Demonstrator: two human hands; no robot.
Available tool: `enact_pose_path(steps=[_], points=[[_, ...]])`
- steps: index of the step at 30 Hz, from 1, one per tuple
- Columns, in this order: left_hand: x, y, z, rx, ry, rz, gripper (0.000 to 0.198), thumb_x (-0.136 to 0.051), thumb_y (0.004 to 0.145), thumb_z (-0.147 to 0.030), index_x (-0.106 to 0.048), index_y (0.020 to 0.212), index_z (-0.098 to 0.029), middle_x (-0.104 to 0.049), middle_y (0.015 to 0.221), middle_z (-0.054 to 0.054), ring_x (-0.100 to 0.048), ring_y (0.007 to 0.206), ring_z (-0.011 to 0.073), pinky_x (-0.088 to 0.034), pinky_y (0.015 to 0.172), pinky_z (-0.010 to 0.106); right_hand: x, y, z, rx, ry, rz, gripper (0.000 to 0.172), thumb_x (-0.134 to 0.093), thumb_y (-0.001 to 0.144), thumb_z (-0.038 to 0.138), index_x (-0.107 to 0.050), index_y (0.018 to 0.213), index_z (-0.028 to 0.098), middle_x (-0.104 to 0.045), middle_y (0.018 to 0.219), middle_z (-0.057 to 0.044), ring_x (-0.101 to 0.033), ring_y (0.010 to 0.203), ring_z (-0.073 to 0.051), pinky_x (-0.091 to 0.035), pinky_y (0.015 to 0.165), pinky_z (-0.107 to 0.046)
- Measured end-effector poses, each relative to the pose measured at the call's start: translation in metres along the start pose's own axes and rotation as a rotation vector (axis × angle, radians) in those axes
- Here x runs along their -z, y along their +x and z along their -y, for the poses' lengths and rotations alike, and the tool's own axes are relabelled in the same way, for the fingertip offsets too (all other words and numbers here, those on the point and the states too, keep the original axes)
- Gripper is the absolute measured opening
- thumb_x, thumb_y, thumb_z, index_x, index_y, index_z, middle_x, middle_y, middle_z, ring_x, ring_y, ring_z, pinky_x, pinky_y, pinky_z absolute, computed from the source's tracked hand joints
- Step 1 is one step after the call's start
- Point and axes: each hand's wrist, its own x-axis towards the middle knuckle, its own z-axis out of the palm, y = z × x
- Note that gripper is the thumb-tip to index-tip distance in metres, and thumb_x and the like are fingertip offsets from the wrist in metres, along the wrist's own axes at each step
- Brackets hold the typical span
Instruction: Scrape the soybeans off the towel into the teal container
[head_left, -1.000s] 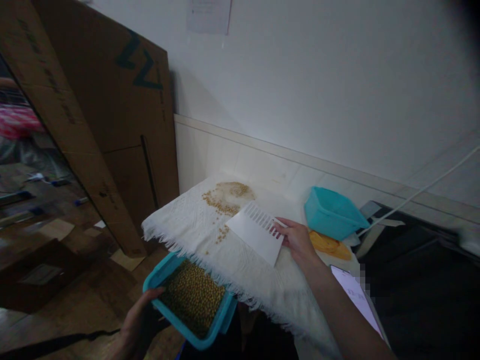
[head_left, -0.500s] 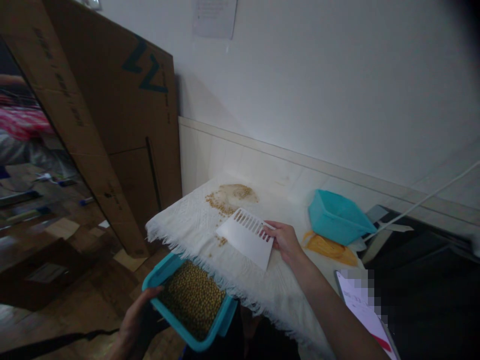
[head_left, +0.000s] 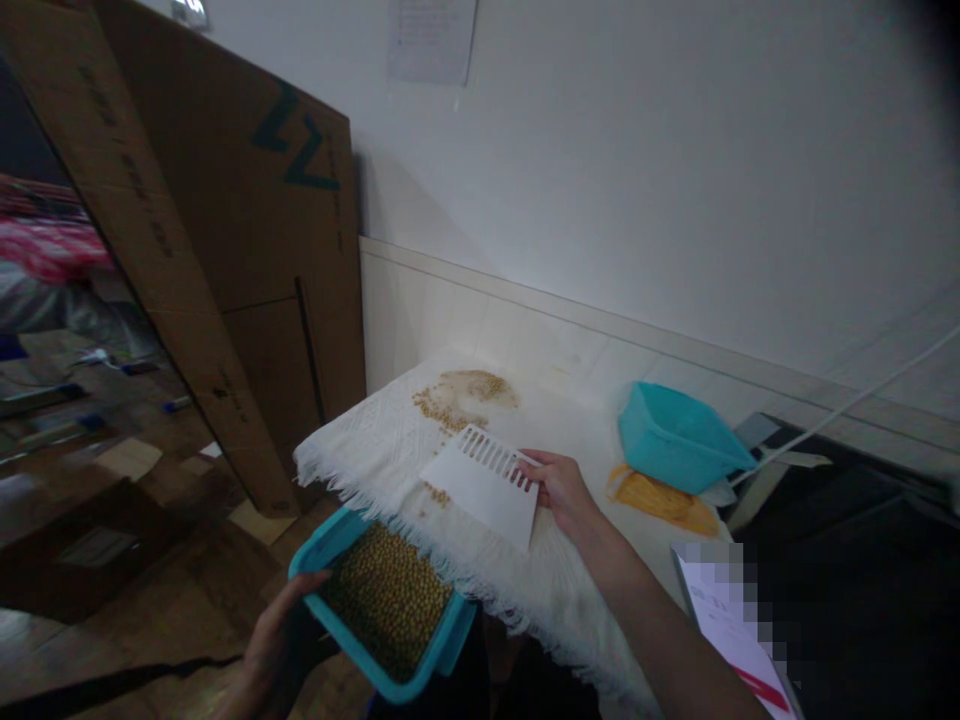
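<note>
White slotted card (head_left: 480, 492), long axis ten-to-four, is pinched in our right hand (head_left: 561, 492), nearer the loose beans (head_left: 438, 494) at its nine o'clock; our left hand (head_left: 279, 625) grips the bean-filled blue tub (head_left: 326, 537) at seven.

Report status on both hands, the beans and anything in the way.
Left hand gripping blue bin, beans inside. Right hand holding slotted white panel over cloth. Loose beans beside panel. Cloth fringe overlapping bin's edge in view.
</note>
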Motion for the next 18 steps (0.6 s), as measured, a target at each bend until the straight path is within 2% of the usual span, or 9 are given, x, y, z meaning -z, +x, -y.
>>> enact_pose_path(steps=[2, 5, 11, 15, 18], points=[[-0.001, 0.000, 0.001, -0.015, 0.008, -0.016, 0.037, -0.091, 0.065, -0.049, -0.076, 0.087, -0.023, -0.081, 0.071, 0.006, -0.079, 0.084, 0.0389, -0.064, 0.074, 0.050, -0.001, 0.000, 0.000, -0.003, 0.004, 0.001, 0.023, -0.080, 0.071, 0.009, -0.085, 0.093, 0.013, -0.081, 0.067, -0.007, -0.073, 0.055, -0.020, -0.057, 0.051, -0.026], [0.000, 0.000, 0.001, -0.015, 0.012, 0.000, 0.033, -0.089, 0.068, -0.050, -0.076, 0.082, -0.023, -0.076, 0.065, 0.003, -0.074, 0.068, 0.0309, -0.061, 0.063, 0.042, -0.004, -0.001, -0.002, -0.011, -0.007, 0.035, 0.024, -0.082, 0.070, 0.010, -0.085, 0.093, 0.013, -0.081, 0.069, -0.008, -0.072, 0.054, -0.019, -0.057, 0.051, -0.026], [0.000, -0.004, -0.003, 0.035, -0.015, 0.024, 0.031, -0.092, 0.070, -0.046, -0.078, 0.079, -0.020, -0.074, 0.064, 0.003, -0.066, 0.058, 0.0228, -0.054, 0.052, 0.035, -0.011, -0.018, -0.014, -0.013, -0.023, 0.144, 0.027, -0.087, 0.066, 0.015, -0.086, 0.092, 0.015, -0.081, 0.069, -0.007, -0.071, 0.054, -0.018, -0.056, 0.052, -0.026], [-0.001, -0.005, -0.003, 0.011, -0.019, 0.005, 0.030, -0.091, 0.070, -0.047, -0.079, 0.077, -0.020, -0.072, 0.063, 0.002, -0.064, 0.056, 0.0218, -0.052, 0.050, 0.034, -0.005, -0.025, -0.014, 0.004, -0.017, 0.193, 0.036, -0.094, 0.059, 0.022, -0.087, 0.094, 0.014, -0.082, 0.072, -0.008, -0.072, 0.057, -0.020, -0.058, 0.053, -0.029], [0.000, -0.003, -0.002, 0.025, -0.033, 0.023, 0.030, -0.092, 0.069, -0.047, -0.080, 0.077, -0.020, -0.075, 0.064, 0.004, -0.068, 0.059, 0.0239, -0.057, 0.052, 0.035, 0.010, -0.019, -0.001, 0.133, 0.042, 0.103, 0.049, -0.099, 0.053, 0.028, -0.087, 0.099, 0.015, -0.084, 0.077, -0.008, -0.074, 0.062, -0.022, -0.060, 0.058, -0.031]])
